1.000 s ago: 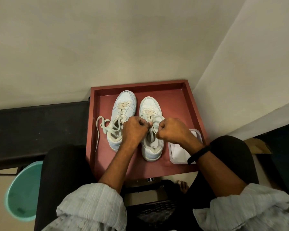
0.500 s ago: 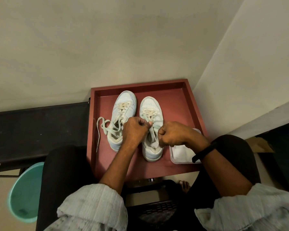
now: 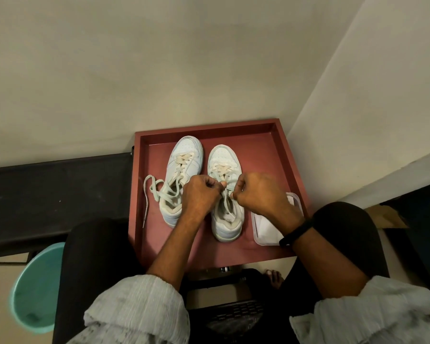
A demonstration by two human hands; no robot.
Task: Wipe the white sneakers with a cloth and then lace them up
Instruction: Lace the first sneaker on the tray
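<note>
Two white sneakers stand side by side, toes away from me, in a red tray [image 3: 258, 135]. The left sneaker [image 3: 184, 157] has its cream lace [image 3: 150, 192] trailing loose over the tray floor. Over the right sneaker [image 3: 226, 219], my left hand [image 3: 200, 194] and my right hand [image 3: 261, 194] are both curled, each pinching a strand of that shoe's lace [image 3: 225, 194] above the tongue. Part of the lacing is hidden behind my fingers.
A clear plastic container [image 3: 266, 232] holding a white cloth sits in the tray's near right corner, partly under my right wrist. A teal bucket [image 3: 32, 289] stands on the floor at lower left. A black bench [image 3: 55, 189] runs along the left. Walls close in behind and right.
My right hand has shifted slightly back toward the shoe's middle and both hands keep working the right sneaker's lace. The sneakers and the tray have not moved.
</note>
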